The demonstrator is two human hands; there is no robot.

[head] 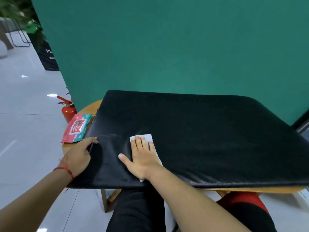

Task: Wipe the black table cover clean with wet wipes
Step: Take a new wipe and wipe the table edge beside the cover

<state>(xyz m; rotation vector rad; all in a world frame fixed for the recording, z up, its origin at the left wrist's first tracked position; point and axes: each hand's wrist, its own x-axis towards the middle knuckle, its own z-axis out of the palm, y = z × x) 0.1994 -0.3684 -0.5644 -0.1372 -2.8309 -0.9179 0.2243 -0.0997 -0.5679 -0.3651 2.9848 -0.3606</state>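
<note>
The black table cover (pixel 200 134) lies spread over a round wooden table (pixel 91 107). A white wet wipe (pixel 148 137) lies flat on the cover's near left part. My right hand (pixel 142 156) presses on the wipe with straight fingers, and the wipe's edges show past my fingertips and beside my wrist. My left hand (pixel 78 153) grips the cover's left edge, its fingers curled over the hem. A red and teal wet wipe pack (pixel 76 128) lies on the bare wood just left of the cover.
A green partition wall (pixel 167 47) stands right behind the table. A red fire extinguisher (pixel 67 109) sits on the tiled floor to the left. My legs (pixel 137 211) are under the table's near edge, next to a red stool (pixel 242 198).
</note>
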